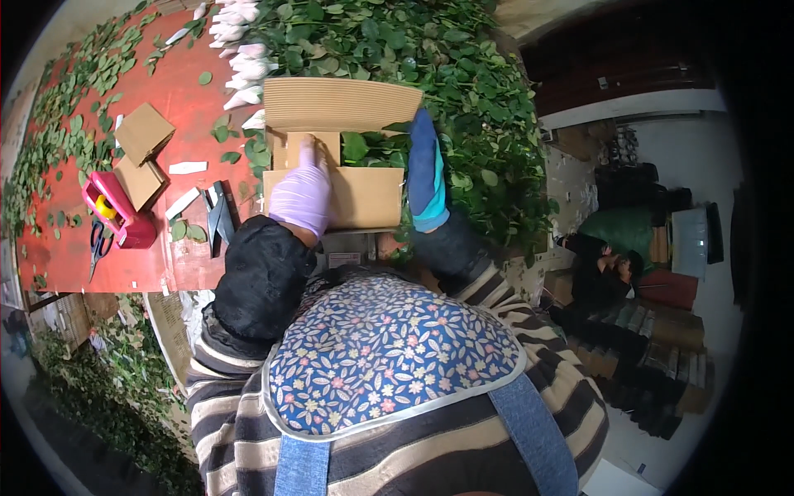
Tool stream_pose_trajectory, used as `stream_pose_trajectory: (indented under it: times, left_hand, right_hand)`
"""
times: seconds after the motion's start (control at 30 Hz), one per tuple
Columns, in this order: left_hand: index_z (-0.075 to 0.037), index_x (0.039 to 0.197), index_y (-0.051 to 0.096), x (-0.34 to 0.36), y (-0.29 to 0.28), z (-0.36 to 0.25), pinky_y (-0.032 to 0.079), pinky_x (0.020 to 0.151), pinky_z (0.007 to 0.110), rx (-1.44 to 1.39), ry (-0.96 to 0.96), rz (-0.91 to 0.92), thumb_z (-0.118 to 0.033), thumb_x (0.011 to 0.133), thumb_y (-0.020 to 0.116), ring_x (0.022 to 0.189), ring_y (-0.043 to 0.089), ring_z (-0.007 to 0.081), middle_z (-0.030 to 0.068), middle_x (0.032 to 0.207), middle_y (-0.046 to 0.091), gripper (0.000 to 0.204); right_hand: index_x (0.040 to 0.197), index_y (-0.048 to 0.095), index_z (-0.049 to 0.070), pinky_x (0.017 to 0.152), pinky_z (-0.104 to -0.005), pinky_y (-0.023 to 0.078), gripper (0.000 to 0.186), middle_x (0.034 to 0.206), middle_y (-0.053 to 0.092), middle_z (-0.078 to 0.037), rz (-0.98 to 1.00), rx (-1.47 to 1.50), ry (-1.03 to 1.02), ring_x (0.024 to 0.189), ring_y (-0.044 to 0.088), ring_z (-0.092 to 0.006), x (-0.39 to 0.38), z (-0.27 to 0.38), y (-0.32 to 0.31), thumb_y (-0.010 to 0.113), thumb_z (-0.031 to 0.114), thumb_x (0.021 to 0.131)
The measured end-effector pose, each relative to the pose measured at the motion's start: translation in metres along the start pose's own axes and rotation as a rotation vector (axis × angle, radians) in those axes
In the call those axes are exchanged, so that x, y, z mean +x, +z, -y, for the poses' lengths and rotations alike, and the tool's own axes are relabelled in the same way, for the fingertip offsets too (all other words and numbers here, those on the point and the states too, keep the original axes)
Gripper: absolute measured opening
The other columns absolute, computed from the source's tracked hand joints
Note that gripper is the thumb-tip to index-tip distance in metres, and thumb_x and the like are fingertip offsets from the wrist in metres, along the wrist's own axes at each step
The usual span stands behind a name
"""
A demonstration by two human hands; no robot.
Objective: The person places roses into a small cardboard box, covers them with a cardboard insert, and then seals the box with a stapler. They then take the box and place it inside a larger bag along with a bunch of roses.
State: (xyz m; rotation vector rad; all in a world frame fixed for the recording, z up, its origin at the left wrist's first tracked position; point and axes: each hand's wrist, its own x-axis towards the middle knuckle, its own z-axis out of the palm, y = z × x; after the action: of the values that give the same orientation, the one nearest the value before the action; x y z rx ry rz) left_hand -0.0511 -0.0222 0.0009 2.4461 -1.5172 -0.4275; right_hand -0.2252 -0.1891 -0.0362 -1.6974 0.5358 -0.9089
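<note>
A cardboard box (370, 198), its corrugated flap (342, 99) raised at the back, holds green leaves (354, 146) beside a small inner cardboard piece. My left hand (299, 192), in a lilac glove, touches that inner piece with a finger stretched out; its other fingers are mostly hidden. My right hand (428, 169), in a dark blue and turquoise glove, is open, fingers straight along the box's right end. To the left lie a dark hand tool (217, 217), a pink tape dispenser (126, 217) with yellow tape, black-handled scissors (100, 241) and cardboard pieces (142, 132).
A red tabletop (62, 269) carries scattered leaves and white slips. A row of white-wrapped buds (241, 74) borders a dense heap of leafy stems (463, 58) behind and right. Another person (597, 281) in dark clothes is low at the right, among stacked items. More foliage lies lower left.
</note>
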Motion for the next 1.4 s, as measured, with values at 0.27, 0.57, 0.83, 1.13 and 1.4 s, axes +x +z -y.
stream_pose_trajectory:
  times: [0.27, 0.57, 0.83, 1.13, 1.4]
  left_hand:
    - [0.000, 0.152, 0.017, -0.007, -0.032, -0.022, 0.052, 0.068, 0.048, -0.307, -0.241, 0.117, -0.016, 0.100, 0.043, 0.073, 0.068, 0.0385, 0.0259, 0.082, 0.068, 0.061]
    - [-0.001, 0.151, 0.022, -0.012, -0.044, -0.021, 0.052, 0.068, 0.047, -0.286, -0.244, 0.152, -0.016, 0.097, 0.045, 0.073, 0.068, 0.0370, 0.0253, 0.084, 0.068, 0.061]
    - [0.002, 0.152, 0.019, -0.001, -0.041, -0.015, 0.053, 0.076, 0.047, -0.318, -0.227, 0.241, -0.016, 0.091, 0.052, 0.084, 0.068, 0.0390, 0.0288, 0.108, 0.064, 0.071]
    - [-0.001, 0.148, 0.024, 0.022, 0.004, -0.008, 0.052, 0.077, 0.049, -0.274, -0.103, 0.092, -0.023, 0.091, 0.053, 0.085, 0.068, 0.0404, 0.0271, 0.100, 0.065, 0.068]
    - [0.005, 0.150, 0.027, 0.023, -0.026, 0.005, 0.051, 0.098, 0.039, -0.077, -0.020, 0.305, -0.030, 0.064, 0.087, 0.119, 0.058, 0.0380, 0.0264, 0.153, 0.027, 0.110]
  right_hand:
    - [0.152, 0.029, 0.000, 0.119, -0.0407, 0.028, 0.052, 0.155, 0.036, -0.014, -0.123, 0.152, 0.144, 0.141, 0.038, -0.0254, -0.004, 0.015, 0.017, 0.036, 0.023, 0.107]
    - [0.152, 0.030, -0.001, 0.119, -0.0417, 0.026, 0.050, 0.154, 0.037, -0.013, -0.146, 0.189, 0.195, 0.141, 0.038, -0.0250, -0.005, 0.026, 0.022, 0.037, 0.019, 0.106]
    - [0.148, 0.035, -0.003, 0.112, -0.0366, 0.038, 0.049, 0.146, 0.048, -0.014, 0.002, -0.184, -0.068, 0.133, 0.048, -0.0239, 0.042, 0.158, -0.021, 0.048, 0.012, 0.103]
    - [0.138, 0.050, 0.003, 0.099, -0.0465, 0.047, 0.058, 0.131, 0.060, -0.013, -0.069, 1.088, 0.124, 0.115, 0.060, -0.0297, 0.036, 0.068, -0.301, 0.040, 0.047, 0.102]
    - [0.147, 0.041, 0.005, 0.105, -0.0485, 0.044, 0.057, 0.138, 0.054, -0.017, 0.478, 0.862, -0.190, 0.129, 0.049, -0.0362, 0.070, 0.216, -0.134, 0.043, 0.040, 0.102]
